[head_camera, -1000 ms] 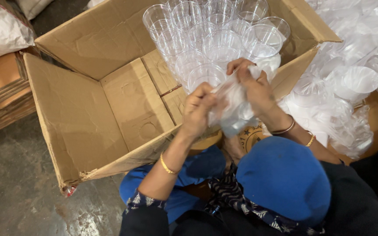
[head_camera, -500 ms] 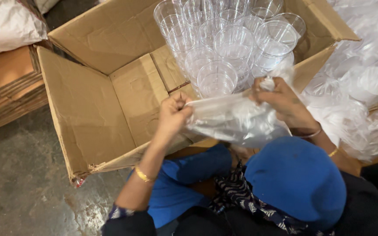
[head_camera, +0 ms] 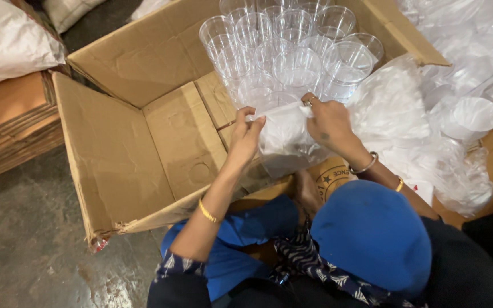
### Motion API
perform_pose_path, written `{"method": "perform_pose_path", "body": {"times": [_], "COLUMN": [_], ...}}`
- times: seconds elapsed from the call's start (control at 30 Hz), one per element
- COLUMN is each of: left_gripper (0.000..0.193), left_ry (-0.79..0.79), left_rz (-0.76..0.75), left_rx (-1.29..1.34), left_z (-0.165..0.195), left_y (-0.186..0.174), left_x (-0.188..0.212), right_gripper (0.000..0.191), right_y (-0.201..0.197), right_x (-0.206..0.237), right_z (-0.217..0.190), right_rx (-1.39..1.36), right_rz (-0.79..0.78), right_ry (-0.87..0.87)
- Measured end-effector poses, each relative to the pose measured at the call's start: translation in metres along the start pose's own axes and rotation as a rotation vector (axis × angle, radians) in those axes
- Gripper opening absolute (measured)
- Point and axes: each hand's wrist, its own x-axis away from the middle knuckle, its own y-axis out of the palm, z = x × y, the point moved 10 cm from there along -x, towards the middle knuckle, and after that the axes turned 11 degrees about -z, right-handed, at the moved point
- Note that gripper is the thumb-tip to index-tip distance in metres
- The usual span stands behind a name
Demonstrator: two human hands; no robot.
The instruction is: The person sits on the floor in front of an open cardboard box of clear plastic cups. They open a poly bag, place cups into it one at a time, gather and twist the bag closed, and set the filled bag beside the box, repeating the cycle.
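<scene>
Nearest the camera: a blue cap (head_camera: 372,234) and blue clothing on the person below, seen from above; dark patterned cloth at the neck; a gold bangle (head_camera: 207,211) on the left forearm, a metal bangle (head_camera: 365,166) and a gold one on the right wrist.

Left hand (head_camera: 246,137): fingers curled together, pinching the left upper edge of a clear plastic bag (head_camera: 285,140); right hand (head_camera: 329,121): fingers closed on the bag's right upper edge, a ring on one finger; the bag stretched between the two hands, hanging below the fingertips, over the near wall of a cardboard box (head_camera: 144,137); what the bag holds cannot be told.

Just beyond the hands: stacks of clear plastic cups (head_camera: 292,51) standing upright in the box, packed side by side, filling its right part; the left part of the box floor bare cardboard; the flaps open.

Right of the box: a heap of bagged clear cups and loose plastic wrap (head_camera: 463,114) on flattened cardboard.

Left: grey concrete floor (head_camera: 24,245); stacked flat cardboard (head_camera: 7,131); white sacks (head_camera: 7,45) at the far left corner.
</scene>
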Motion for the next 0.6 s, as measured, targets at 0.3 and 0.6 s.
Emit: {"method": "perform_pose_path", "body": {"times": [0.3,0.6], "left_gripper": [0.044,0.050], "left_ry": [0.097,0.113], "left_rz": [-0.162,-0.056], "left_rx": [0.901,0.890], "left_z": [0.067,0.048], "left_y": [0.027,0.028], "left_x": [0.051,0.046], "right_gripper": [0.030,0.034], "right_y": [-0.072,-0.071], "right_x": [0.037,0.036], "right_z": [-0.038,-0.040], "right_rx": [-0.323,-0.170], "right_rz": [0.273,0.091], "right_ry": [-0.304,-0.177]}}
